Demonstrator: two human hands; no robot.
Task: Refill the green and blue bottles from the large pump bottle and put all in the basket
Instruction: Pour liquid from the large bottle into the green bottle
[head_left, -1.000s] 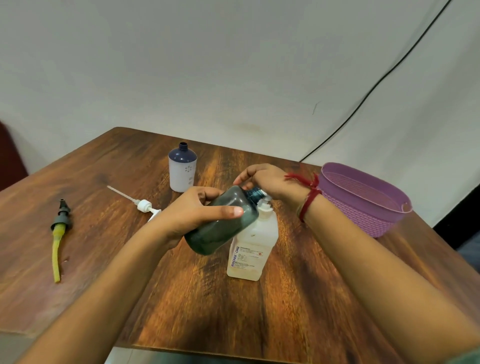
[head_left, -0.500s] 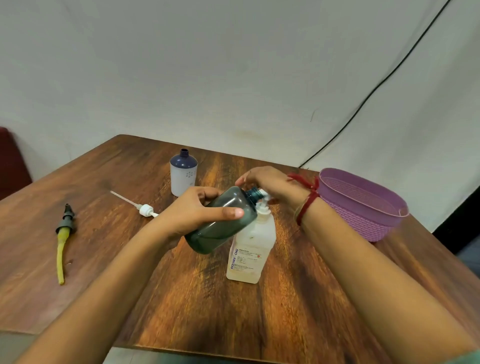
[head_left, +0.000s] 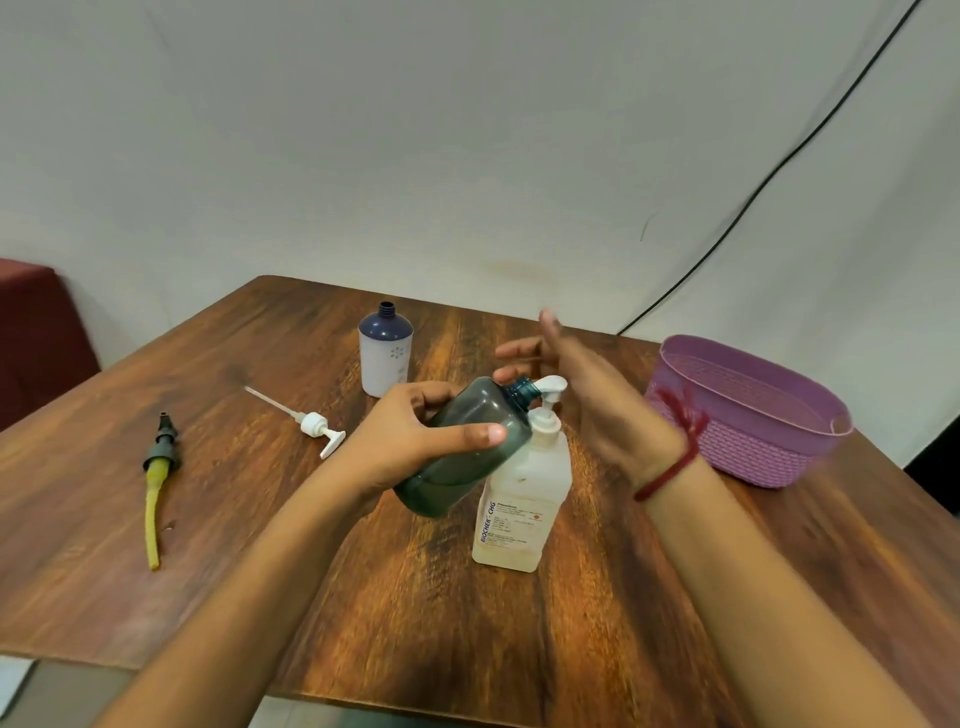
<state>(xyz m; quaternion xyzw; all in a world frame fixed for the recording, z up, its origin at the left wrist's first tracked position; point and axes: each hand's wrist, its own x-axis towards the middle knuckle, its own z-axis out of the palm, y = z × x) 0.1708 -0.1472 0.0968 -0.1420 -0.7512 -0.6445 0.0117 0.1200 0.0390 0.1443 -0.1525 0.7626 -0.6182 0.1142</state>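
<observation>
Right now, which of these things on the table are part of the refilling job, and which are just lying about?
Part of the job:
green bottle, tilted in the left hand
large pump bottle
blue bottle, uncapped
purple basket
right hand, open beside the pump

Lying about for now:
white pump cap
dark cap with yellow tube

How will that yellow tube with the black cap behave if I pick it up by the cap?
The yellow tube lies slightly curved on the table, so it is probably flexible and would dangle. It looks thin, likely light. The black cap looks rigid, probably a firm grip.
</observation>
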